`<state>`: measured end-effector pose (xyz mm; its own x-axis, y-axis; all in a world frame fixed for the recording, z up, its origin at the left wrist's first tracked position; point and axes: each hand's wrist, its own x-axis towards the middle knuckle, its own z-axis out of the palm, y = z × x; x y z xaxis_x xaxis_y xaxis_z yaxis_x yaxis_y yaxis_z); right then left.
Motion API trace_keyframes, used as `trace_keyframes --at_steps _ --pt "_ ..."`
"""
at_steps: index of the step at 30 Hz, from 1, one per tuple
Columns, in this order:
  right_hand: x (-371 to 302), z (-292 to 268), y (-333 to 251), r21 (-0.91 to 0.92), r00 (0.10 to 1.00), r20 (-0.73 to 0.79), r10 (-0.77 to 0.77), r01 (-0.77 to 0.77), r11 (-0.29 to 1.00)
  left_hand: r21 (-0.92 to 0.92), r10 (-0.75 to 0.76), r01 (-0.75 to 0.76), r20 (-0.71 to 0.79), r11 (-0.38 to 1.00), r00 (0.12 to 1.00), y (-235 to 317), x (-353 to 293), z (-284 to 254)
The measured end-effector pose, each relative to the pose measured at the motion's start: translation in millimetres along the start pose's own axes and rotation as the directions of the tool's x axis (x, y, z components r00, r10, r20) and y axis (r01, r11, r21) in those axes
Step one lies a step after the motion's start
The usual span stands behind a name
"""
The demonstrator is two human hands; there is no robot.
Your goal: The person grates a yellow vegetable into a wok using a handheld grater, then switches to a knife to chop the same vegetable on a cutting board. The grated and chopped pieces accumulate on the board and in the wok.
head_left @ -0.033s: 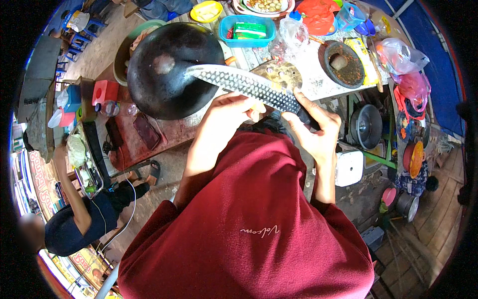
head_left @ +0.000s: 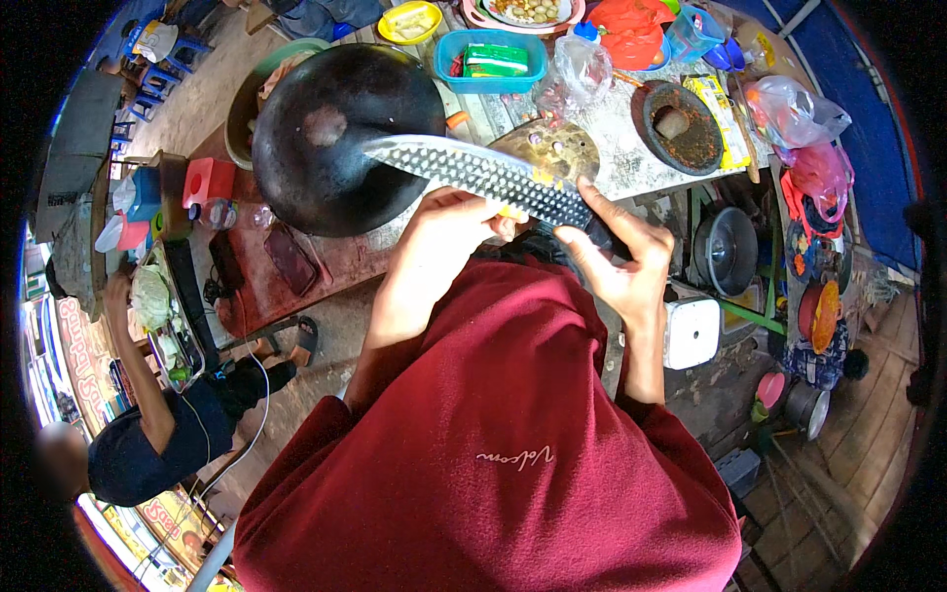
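Observation:
In my right hand [head_left: 636, 247] I grip the black handle of a large knife [head_left: 464, 166] with a dimpled steel blade. Its tip points left, over the edge of a large round black pan [head_left: 330, 168]. My left hand [head_left: 429, 247] is closed below the blade, pinching a small yellow piece [head_left: 511, 212] whose kind I cannot make out. Yellow bits stick to the blade near the handle. Behind the knife, a round worn board [head_left: 552, 146] lies on the table, partly covered by the blade.
A stone mortar [head_left: 681, 138] with reddish paste sits right of the board. Beyond are a blue tub [head_left: 491, 69], a clear plastic bag [head_left: 582, 69] and a yellow bowl [head_left: 409, 22]. At left, a person in black [head_left: 148, 444] reaches toward a tray of vegetables [head_left: 173, 335].
The knife has shifted slightly down and left, with its tip a little lower. Yellow bits on the blade near the handle show more clearly. At left, the person's hand has moved slightly.

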<state>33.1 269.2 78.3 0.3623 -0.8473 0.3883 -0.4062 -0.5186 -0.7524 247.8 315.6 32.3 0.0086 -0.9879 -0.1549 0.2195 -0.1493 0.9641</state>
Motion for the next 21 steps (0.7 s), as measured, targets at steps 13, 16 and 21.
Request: trace_keyframes --at_steps 13,16,21 --pt "-1.1 -2.6 3.9 -0.008 1.0 -0.027 -0.014 0.014 1.0 0.217 0.174 -0.199 0.132 0.955 0.976 -6.8 3.5 -4.1" --pt "-6.4 2.0 -1.7 0.029 0.998 0.006 -0.056 0.055 0.998 0.626 0.266 -0.305 0.158 0.717 0.951 -19.0 5.3 -8.0" --pt "-7.1 3.3 -5.4 -0.004 0.995 0.067 -0.074 0.075 0.997 -0.121 0.163 -0.143 0.18 0.982 0.97 -27.3 7.8 -9.3"
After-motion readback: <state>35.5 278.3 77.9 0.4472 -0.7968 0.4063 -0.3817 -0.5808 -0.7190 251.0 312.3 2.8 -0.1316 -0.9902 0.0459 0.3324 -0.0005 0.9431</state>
